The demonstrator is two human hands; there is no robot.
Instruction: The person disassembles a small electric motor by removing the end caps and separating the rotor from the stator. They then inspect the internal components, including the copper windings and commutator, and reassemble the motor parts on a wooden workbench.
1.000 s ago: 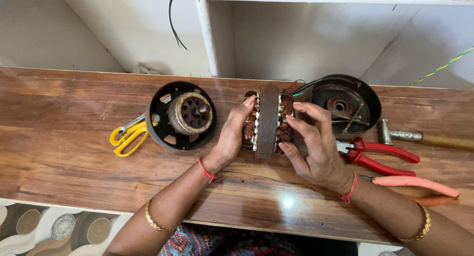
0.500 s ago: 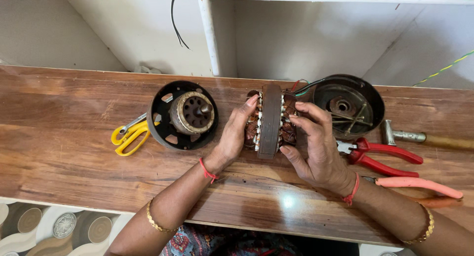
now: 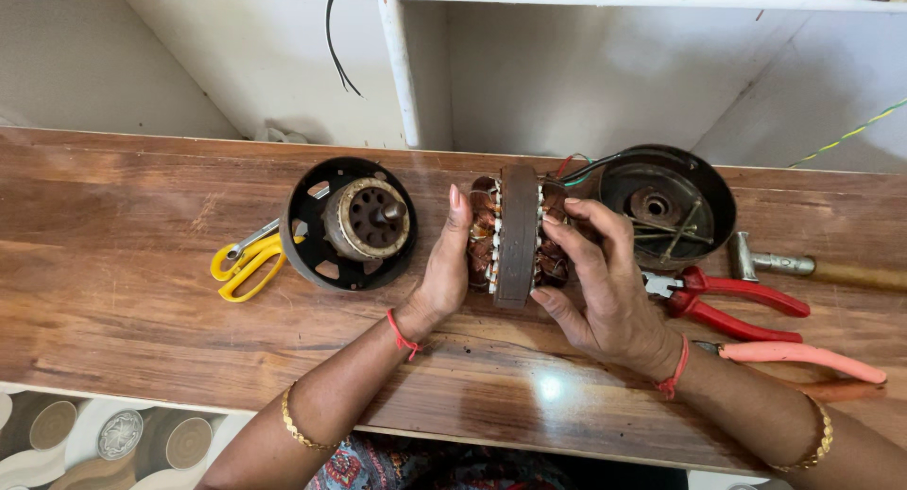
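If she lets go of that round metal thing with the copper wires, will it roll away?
Probably yes. The wound motor core stands on its narrow round edge on the wooden bench, steadied only by the left hand and right hand, so it could roll or tip. All that metal and copper suggests it's heavy for its size. The thin wires look easy to damage.

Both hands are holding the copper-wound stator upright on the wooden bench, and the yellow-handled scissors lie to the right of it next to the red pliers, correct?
Not quite. The head view shows the yellow-handled scissors on the left, beside the black round motor housing. Otherwise right: the left hand and right hand hold the copper-wound stator upright on the wooden bench, red pliers at right.
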